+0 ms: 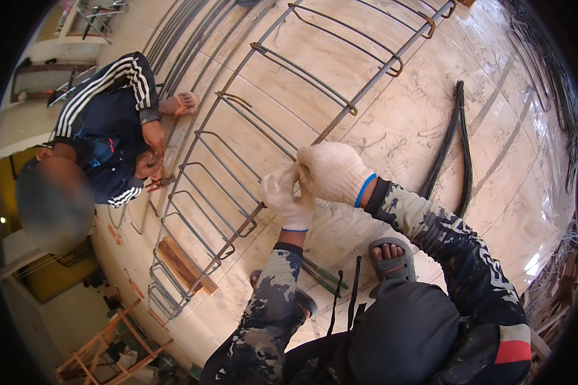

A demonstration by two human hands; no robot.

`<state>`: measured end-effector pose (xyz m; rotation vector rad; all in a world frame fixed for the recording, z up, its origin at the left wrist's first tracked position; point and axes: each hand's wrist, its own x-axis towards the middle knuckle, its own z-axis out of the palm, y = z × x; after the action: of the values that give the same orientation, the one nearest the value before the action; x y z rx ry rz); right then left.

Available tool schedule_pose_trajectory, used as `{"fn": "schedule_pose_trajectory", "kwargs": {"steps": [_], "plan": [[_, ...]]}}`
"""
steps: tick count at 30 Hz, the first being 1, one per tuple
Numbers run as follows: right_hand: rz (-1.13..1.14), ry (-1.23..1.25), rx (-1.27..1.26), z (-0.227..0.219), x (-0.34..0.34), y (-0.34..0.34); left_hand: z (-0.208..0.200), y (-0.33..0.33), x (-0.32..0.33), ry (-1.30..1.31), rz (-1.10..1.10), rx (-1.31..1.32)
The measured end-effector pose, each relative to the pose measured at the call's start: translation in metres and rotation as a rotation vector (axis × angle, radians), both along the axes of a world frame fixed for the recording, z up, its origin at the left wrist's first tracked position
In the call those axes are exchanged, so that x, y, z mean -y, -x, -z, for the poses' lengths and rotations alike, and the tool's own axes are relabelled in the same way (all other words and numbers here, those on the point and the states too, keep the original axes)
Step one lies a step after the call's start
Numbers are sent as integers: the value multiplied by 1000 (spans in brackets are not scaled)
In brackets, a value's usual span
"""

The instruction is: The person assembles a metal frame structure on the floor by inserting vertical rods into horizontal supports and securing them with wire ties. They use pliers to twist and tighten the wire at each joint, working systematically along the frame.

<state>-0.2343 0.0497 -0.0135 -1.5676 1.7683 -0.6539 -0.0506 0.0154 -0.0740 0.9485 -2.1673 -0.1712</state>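
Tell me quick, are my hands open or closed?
Left hand: partly closed; whether it holds anything can't be told.
Right hand: looks curled, beside the left; grip can't be told.

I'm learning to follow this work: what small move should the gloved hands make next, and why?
Perhaps bring the left hand and right hand down to the stirrup just left of them: they meet over the near rebar it crosses, and a wire bundle lies nearby. What the fingers hold is hidden.
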Motion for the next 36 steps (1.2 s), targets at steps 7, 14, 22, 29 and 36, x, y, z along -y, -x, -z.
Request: {"fn": "schedule_pose_trajectory", "kwargs": {"steps": [7, 14, 22, 29, 36], "plan": [[-67, 37, -85, -46, -5, -18, 5, -1, -4, -423, -49, -326], [102, 185, -5, -79, -51, -36, 18, -4, 2, -1000, -48, -876], [460, 78, 445, 5, -61, -27, -15, 12, 3, -307, -82, -122], [165, -32, 464, 40, -23, -11, -8, 10, 3, -426, -140, -211], [254, 49, 526, 49, -28, -26, -8, 10, 3, -511, -133, -217]]}}
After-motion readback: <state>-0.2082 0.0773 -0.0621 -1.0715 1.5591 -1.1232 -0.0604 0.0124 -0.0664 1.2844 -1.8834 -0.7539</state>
